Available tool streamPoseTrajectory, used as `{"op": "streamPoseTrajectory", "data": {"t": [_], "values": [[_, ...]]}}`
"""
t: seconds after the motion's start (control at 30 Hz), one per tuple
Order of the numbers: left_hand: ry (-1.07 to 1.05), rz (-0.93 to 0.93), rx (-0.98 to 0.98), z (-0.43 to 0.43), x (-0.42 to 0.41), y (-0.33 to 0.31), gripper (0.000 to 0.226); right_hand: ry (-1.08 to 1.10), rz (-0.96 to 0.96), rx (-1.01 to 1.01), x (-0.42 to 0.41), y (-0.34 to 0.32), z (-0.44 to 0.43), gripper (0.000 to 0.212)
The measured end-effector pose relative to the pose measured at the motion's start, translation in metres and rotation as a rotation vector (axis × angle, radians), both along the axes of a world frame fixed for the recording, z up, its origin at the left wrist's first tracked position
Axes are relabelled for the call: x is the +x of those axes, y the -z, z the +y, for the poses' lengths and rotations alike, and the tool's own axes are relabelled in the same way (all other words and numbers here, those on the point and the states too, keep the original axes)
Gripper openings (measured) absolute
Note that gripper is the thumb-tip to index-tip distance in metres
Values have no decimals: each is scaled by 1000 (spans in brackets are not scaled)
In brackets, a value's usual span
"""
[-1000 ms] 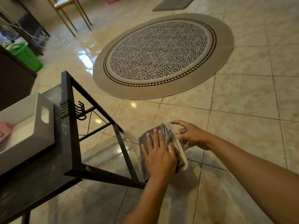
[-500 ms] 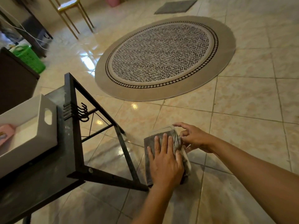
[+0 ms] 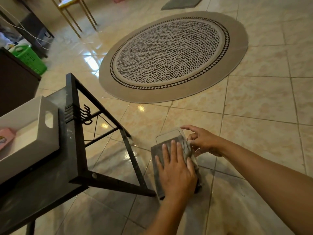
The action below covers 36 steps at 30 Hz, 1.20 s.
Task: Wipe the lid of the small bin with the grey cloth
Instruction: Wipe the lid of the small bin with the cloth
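The small bin's pale lid (image 3: pixel 167 135) shows only at its far end, low in the middle of the view over the tiled floor. A grey cloth (image 3: pixel 158 154) covers the rest of it. My left hand (image 3: pixel 176 168) lies flat on the cloth with fingers spread, pressing it onto the lid. My right hand (image 3: pixel 202 140) holds the lid's right edge, thumb and fingers pinched on the rim beside the bunched cloth. The bin's body is hidden under cloth and hands.
A black metal table (image 3: pixel 74 168) stands at the left, its corner leg close to the cloth. A white tray (image 3: pixel 39 133) with a pink item sits on it. A round patterned rug (image 3: pixel 171 55), green basket (image 3: pixel 28 56) and chair legs (image 3: pixel 74 16) lie beyond.
My left hand has slid the cloth toward me along the lid, uncovering the lid's far end. My right hand has stayed at the right edge.
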State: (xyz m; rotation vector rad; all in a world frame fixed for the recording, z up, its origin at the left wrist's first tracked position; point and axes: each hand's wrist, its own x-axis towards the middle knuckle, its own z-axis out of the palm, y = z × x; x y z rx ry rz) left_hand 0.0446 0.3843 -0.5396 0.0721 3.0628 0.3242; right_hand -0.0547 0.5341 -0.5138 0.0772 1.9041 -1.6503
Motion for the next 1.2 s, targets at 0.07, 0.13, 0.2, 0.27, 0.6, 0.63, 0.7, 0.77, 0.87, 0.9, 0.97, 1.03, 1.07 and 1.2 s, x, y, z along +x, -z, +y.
{"op": "streamPoseTrajectory", "data": {"t": [0.07, 0.13, 0.2, 0.27, 0.6, 0.63, 0.7, 0.77, 0.87, 0.9, 0.97, 1.03, 1.07, 1.2], "values": [[26, 0, -10, 10, -10, 1, 62, -16, -2, 14, 0, 0, -1, 70], [47, -23, -17, 12, -34, -7, 61, -16, 2, 31, 1, -3, -1, 70], [31, -54, -20, 5, -53, -15, 60, -7, 4, 15, 2, -3, -1, 68], [-13, -62, 4, -7, -53, -17, 59, 8, 5, 6, 3, -3, -3, 67], [27, -27, -2, 17, -38, -10, 60, 10, 2, 45, 2, 0, -5, 68], [19, -41, -1, 13, -49, -14, 60, 14, 5, 33, 3, 0, -5, 66], [-19, -56, 10, -1, -57, -18, 59, 24, -1, 0, 4, -1, -7, 67], [-64, -39, 27, -12, -46, -17, 58, 37, -7, -7, 3, 0, -8, 70], [-37, -20, 12, -6, -10, -10, 60, 24, -3, -11, 2, 2, -7, 70], [-14, -18, 12, 1, -2, -7, 61, 16, -2, -6, 2, 2, -7, 70], [9, -11, 35, 12, -8, -3, 60, 6, -3, 10, 2, 1, -7, 70], [7, -17, 32, 15, -29, -7, 59, 12, 7, 29, 3, -2, -9, 68], [-3, -27, 24, 11, -41, -10, 58, 16, 12, 25, 4, -4, -9, 67], [-78, -49, 62, -16, -51, -14, 58, 30, -16, -38, 7, -6, -10, 67]]}}
